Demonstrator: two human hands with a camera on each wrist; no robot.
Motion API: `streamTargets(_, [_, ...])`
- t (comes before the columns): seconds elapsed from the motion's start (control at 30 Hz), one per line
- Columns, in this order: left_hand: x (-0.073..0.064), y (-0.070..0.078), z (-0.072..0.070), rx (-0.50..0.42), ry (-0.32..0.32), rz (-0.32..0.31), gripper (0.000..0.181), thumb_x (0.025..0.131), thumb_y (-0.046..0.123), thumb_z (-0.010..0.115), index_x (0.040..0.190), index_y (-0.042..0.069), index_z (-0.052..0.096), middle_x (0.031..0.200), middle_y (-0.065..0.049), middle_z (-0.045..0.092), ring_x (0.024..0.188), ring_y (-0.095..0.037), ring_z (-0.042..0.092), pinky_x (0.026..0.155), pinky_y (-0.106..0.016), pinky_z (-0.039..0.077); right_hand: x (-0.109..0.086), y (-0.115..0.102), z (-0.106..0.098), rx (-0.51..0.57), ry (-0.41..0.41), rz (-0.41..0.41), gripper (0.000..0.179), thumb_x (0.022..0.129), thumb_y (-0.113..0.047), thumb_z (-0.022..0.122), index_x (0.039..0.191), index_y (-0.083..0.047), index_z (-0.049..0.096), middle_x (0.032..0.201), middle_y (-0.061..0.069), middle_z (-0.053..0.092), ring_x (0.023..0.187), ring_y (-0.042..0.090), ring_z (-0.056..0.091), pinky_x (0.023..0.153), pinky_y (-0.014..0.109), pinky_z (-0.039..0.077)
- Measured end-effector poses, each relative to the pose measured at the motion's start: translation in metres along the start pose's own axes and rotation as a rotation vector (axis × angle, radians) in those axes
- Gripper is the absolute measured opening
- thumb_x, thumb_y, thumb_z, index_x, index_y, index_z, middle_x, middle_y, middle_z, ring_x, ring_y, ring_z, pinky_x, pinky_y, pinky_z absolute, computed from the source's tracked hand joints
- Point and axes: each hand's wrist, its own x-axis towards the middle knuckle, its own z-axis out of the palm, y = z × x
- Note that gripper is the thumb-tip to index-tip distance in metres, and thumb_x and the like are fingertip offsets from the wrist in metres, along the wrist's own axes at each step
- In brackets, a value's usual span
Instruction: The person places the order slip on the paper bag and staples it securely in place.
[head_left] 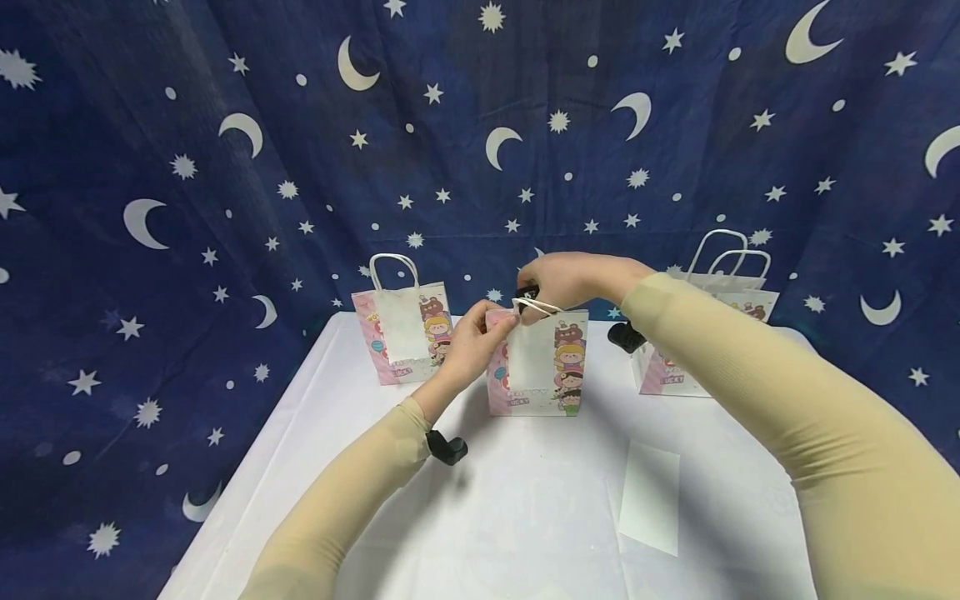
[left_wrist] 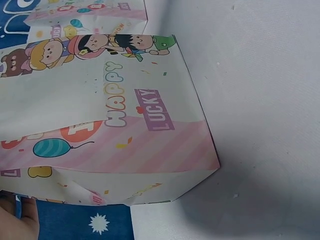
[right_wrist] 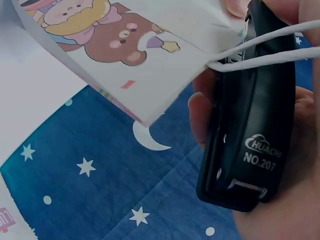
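Observation:
A pink-and-white cartoon paper bag (head_left: 570, 404) with white rope handles stands upright mid-table, a white sheet of paper (head_left: 530, 362) lying against its front. My left hand (head_left: 471, 343) pinches the bag's top edge at its left corner, thumb in front. Gripped in my right hand (head_left: 570, 279) is a black stapler (right_wrist: 255, 135), which sits at the bag's top edge beside the handles. In the right wrist view the rope handle (right_wrist: 270, 60) crosses over the stapler. Printed lettering on the bag's front (left_wrist: 175, 145) fills much of the left wrist view.
Another such bag (head_left: 367, 333) with a white sheet on its front stands to the left. More bags (head_left: 663, 379) stand at right, partly behind my right arm. A loose white sheet (head_left: 649, 500) lies on the white table (head_left: 525, 517). A starry blue curtain (head_left: 450, 108) hangs behind.

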Motion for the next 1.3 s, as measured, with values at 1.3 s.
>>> streamTargets(1.3, [0.000,-0.002,0.003,-0.079,-0.009,-0.024,0.025,0.097,0.034,0.073,0.103,0.012,0.063,0.087,0.001,0.068,0.075,-0.012,0.062,0.065,-0.026,0.051,-0.078,0.034,-0.010,0.247,0.462,0.206,0.079,0.089,-0.059,0.069,0.145,-0.006,0.049,0.124,0.014,0.061,0.105,0.031,0.058,0.087,0.050,0.050])
